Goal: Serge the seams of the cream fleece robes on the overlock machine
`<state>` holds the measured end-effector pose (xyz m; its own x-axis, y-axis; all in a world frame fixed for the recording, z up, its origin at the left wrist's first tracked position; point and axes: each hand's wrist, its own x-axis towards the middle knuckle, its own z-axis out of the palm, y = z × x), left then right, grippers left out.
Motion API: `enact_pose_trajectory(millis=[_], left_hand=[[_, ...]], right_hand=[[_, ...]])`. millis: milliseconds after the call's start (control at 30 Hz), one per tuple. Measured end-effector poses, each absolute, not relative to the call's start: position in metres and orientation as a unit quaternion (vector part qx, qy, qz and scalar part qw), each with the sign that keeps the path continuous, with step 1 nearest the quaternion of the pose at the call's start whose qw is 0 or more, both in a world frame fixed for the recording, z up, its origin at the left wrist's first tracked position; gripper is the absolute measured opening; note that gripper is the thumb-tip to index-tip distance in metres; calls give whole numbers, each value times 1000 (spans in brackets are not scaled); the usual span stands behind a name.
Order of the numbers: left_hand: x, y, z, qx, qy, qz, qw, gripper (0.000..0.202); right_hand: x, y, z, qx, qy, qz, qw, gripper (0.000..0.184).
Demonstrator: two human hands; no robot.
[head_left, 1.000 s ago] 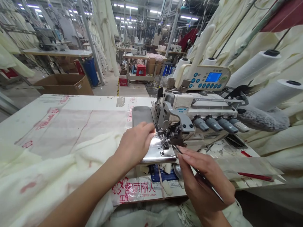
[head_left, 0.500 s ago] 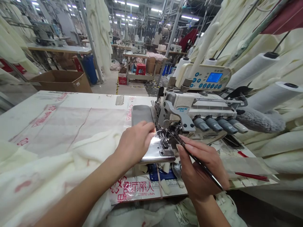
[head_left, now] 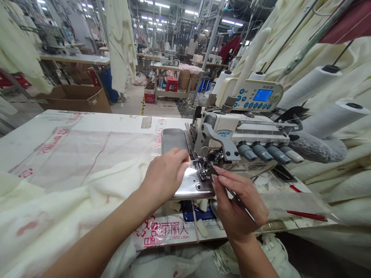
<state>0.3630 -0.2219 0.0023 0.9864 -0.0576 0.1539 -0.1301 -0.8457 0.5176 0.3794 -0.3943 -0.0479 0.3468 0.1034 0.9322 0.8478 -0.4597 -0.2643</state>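
Note:
A white overlock sewing machine [head_left: 217,121] stands on the table. My left hand [head_left: 166,170] rests over its shiny metal plate [head_left: 185,185], thumb and fingertips pinched together left of the presser foot [head_left: 201,168]. What that pinch holds, if anything, is too small to make out. My right hand [head_left: 240,204] grips a pair of dark metal tweezers [head_left: 239,201] like a pen; their tips point at the needle area, partly hidden by my fingers. Cream fabric [head_left: 110,193] lies under and left of my left forearm.
Large white thread cones [head_left: 315,85] stand at the right, beside hanging cream cloth. A control panel with a blue screen [head_left: 262,95] tops the machine. A red-handled tool [head_left: 307,215] lies on the table's right end. A cardboard box [head_left: 74,98] is beyond the table.
My right hand has moved left and slightly down with the tweezers, closer to the presser foot. My left hand stays almost where it was.

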Motion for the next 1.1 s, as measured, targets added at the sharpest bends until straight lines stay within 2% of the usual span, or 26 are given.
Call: enact_pose_trajectory(millis=[133, 500, 733, 900, 1100], left_hand=[[363, -222, 2, 958, -51, 67, 273, 14], [362, -224, 1, 959, -49, 70, 271, 14], [361, -223, 1, 960, -56, 70, 264, 15], [362, -224, 2, 963, -54, 69, 256, 16], [364, -225, 0, 965, -54, 73, 244, 15]], right_hand=[[378, -393, -48, -709, -323, -464, 422, 27], [379, -392, -53, -706, -317, -484, 408, 28], [380, -391, -51, -692, -296, -465, 466, 25], [378, -390, -50, -693, -287, -458, 477, 26], [377, -383, -47, -681, -208, -462, 529, 21]])
